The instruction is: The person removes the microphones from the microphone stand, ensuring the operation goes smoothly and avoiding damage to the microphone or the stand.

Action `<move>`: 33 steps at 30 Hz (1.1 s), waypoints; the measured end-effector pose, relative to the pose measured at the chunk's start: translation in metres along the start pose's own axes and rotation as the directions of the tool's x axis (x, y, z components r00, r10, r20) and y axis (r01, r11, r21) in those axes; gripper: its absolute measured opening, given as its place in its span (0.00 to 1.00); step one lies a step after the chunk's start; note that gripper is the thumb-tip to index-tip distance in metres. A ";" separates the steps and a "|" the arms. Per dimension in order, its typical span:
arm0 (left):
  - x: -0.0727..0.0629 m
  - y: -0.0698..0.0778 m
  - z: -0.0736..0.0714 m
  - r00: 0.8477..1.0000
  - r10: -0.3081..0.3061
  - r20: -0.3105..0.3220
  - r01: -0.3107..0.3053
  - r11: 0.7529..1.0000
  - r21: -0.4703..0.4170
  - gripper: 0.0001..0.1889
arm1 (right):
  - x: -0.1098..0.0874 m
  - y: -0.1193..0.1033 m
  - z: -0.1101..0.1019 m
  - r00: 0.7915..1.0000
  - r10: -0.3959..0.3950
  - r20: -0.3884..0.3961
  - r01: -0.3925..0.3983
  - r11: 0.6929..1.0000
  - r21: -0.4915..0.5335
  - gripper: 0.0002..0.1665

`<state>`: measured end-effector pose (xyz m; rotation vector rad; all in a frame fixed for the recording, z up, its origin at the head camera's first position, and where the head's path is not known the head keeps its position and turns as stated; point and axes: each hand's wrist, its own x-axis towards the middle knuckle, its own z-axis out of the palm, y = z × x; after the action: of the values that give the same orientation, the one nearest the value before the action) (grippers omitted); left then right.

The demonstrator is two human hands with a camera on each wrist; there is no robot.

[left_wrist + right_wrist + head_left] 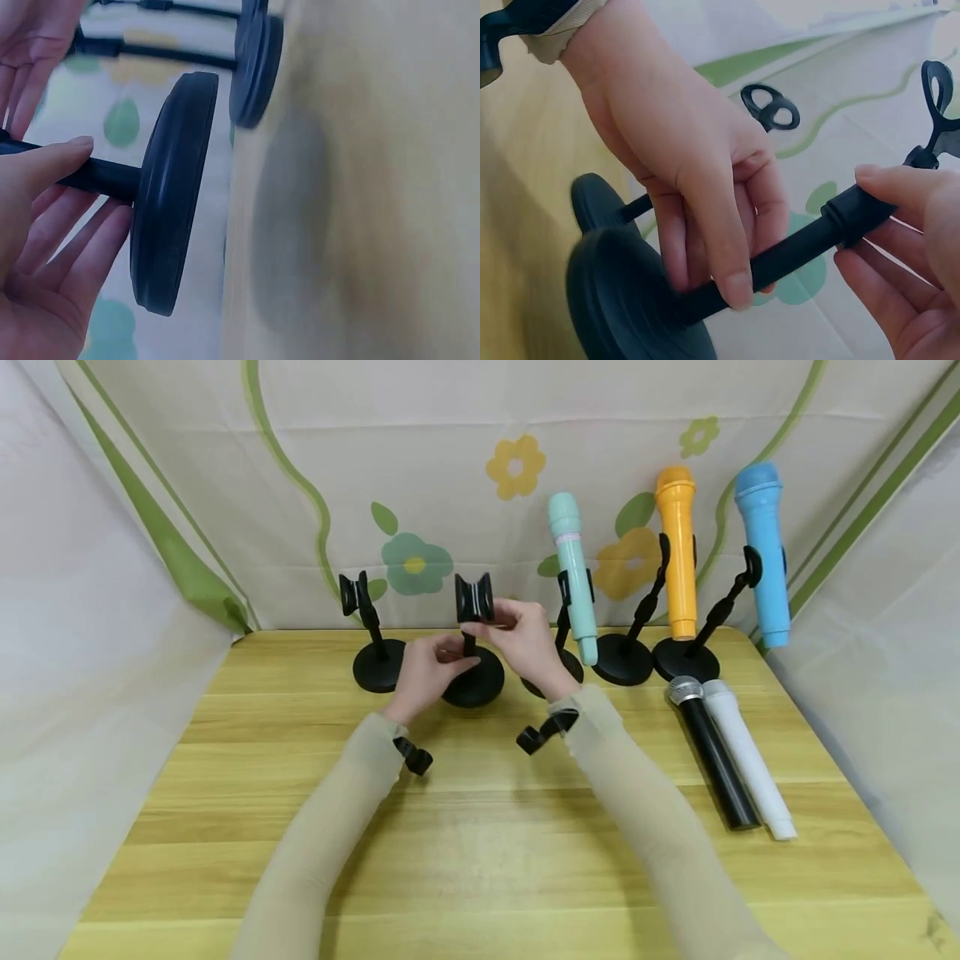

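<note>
Both hands hold a black desktop microphone stand (480, 689) near the table's back edge. My left hand (429, 670) grips its pole just above the round base. Higher up, the fingers and thumb of my right hand (525, 639) pinch the thick joint (855, 214) below the clip (474, 600), whose cradle has no microphone in it. In the left wrist view, the round base (176, 195) is tilted and raised off the wood, with its shadow below. Left of it stands another bare stand (377, 667).
On the right, stands hold a mint microphone (575, 585), an orange microphone (677, 552) and a blue microphone (763, 552). In front of them a black microphone (716, 760) and a white microphone (750, 760) lie side by side. A patterned curtain (315, 410) hangs behind the table (465, 860).
</note>
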<state>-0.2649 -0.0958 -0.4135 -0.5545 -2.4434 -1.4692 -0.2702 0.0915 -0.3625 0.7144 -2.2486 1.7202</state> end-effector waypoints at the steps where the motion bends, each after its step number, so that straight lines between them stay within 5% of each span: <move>1: 0.005 -0.002 -0.002 1.000 -0.013 -0.008 0.013 1.000 0.002 0.08 | 0.006 0.002 0.003 1.000 0.005 -0.002 -0.005 1.000 0.005 0.11; 12: 0.036 -0.036 0.000 0.990 -0.133 -0.055 0.132 0.991 -0.010 0.09 | 0.039 0.033 0.035 0.982 0.157 -0.102 -0.153 0.987 0.046 0.14; 27: 0.034 -0.050 0.007 0.971 -0.226 -0.083 0.226 0.974 -0.013 0.13 | 0.045 0.051 0.044 0.978 0.182 -0.099 -0.181 0.983 0.025 0.16; 33: 0.030 -0.048 0.008 0.962 -0.264 -0.067 0.260 0.964 -0.062 0.23 | 0.039 0.052 0.037 0.978 0.193 -0.080 -0.186 0.978 0.092 0.20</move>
<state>-0.3130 -0.1037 -0.4439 -0.1848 -2.5004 -1.6249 -0.3253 0.0570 -0.3991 0.4414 -2.2592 1.9022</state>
